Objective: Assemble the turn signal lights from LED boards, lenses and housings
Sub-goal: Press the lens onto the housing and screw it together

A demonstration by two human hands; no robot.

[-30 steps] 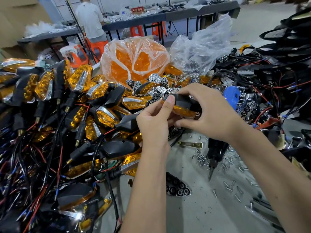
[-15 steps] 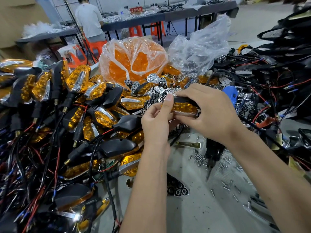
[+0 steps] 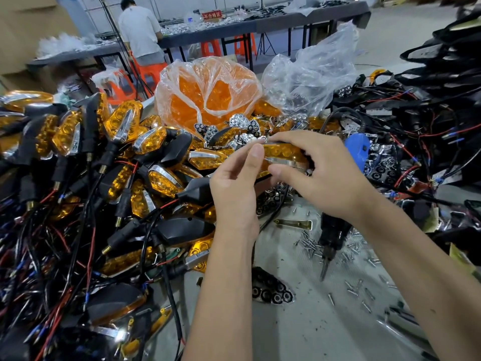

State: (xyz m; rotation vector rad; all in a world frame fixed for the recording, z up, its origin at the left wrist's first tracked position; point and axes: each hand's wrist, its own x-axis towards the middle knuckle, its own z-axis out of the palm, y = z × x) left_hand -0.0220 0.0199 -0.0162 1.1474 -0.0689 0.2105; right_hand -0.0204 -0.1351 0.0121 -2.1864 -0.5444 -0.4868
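Two hands, left hand [image 3: 234, 188] and right hand [image 3: 320, 175], share one amber turn signal [image 3: 283, 155]. Finished signals [image 3: 122, 123] at table's left edge: dozens, too many to count. Two plastic bags: one w/ amber lenses [image 3: 208, 95], one clear [image 3: 312, 74]. One electric screwdriver [image 3: 330, 238]. Loose screws [image 3: 309, 243]: many. One other person [image 3: 140, 29] in background.

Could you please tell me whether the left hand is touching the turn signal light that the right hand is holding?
Touching: the head view shows the left hand's thumb pressed against the turn signal light.
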